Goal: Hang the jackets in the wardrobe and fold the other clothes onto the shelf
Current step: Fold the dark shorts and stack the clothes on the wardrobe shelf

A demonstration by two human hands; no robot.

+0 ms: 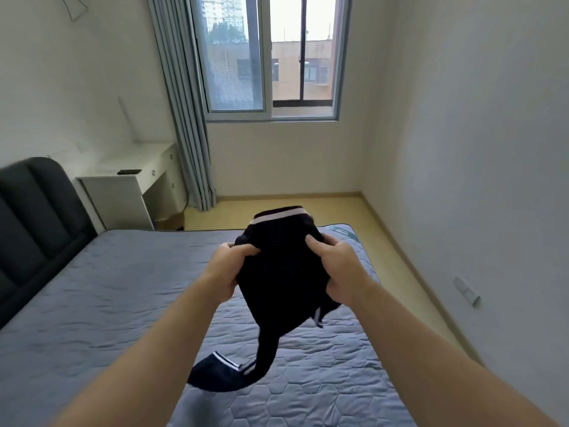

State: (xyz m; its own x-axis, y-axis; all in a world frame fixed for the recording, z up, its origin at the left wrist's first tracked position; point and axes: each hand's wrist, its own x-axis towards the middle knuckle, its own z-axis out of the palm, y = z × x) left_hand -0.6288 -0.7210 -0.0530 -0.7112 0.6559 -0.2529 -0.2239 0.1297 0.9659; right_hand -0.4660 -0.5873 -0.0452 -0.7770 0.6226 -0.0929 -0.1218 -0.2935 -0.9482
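Observation:
A dark navy garment [284, 266] with white stripes at its band hangs in the air above the bed. My left hand [229, 268] grips its left side in a bunched fold. My right hand [337, 268] grips its right side, thumb on the front. A striped end of the garment [215, 372] trails down and touches the mattress [101, 303]. No wardrobe or shelf is in view.
The grey-blue quilted mattress fills the lower view, with a dark padded headboard [34, 217] at left. A white desk [132, 186] stands beyond it, a small dark object [129, 171] on top. Curtain [187, 118] and window [271, 57] lie ahead; wooden floor [308, 212] runs along the right wall.

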